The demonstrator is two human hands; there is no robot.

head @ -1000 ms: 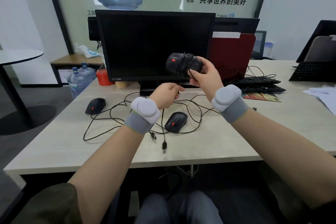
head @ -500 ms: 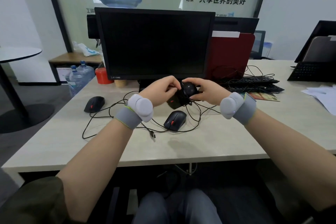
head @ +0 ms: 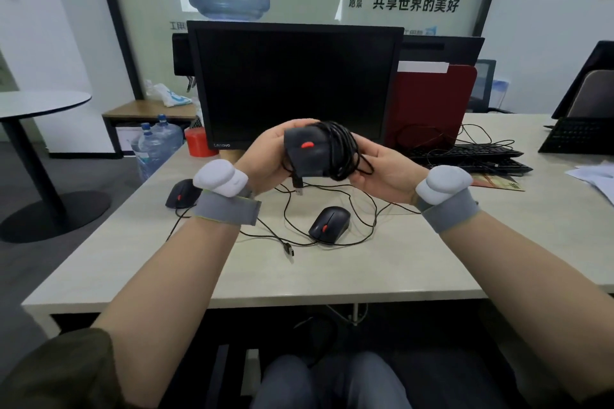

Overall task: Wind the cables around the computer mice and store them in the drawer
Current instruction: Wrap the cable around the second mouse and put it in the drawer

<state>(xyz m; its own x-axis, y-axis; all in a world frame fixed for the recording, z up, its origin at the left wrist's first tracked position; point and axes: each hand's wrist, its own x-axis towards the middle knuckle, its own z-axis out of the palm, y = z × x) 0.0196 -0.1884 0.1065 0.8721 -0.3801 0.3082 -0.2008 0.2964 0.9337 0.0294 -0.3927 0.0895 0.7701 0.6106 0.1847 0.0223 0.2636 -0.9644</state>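
Above the desk I hold a black mouse (head: 307, 156) with a red wheel, its cable (head: 342, 151) wound in loops around its body. My left hand (head: 265, 159) grips its left side and my right hand (head: 382, 173) cups the wound end. The cable's USB plug (head: 298, 185) hangs just below the mouse. A second black mouse (head: 330, 222) lies on the desk below my hands, its loose cable (head: 362, 212) spread around it. A third mouse (head: 181, 193) lies at the left, partly hidden by my left wrist. No drawer is in view.
A black monitor (head: 295, 83) stands right behind my hands. Two keyboards (head: 471, 158) with tangled wires lie at the right, a red cup (head: 199, 143) at the left. Another loose USB plug (head: 289, 248) rests on the beige desk (head: 332, 276). Papers (head: 594, 176) lie at the far right.
The mouse rose from low over the desk to in front of the monitor, now turned wheel-up. More cable is wound on it, and only its plug hangs free.
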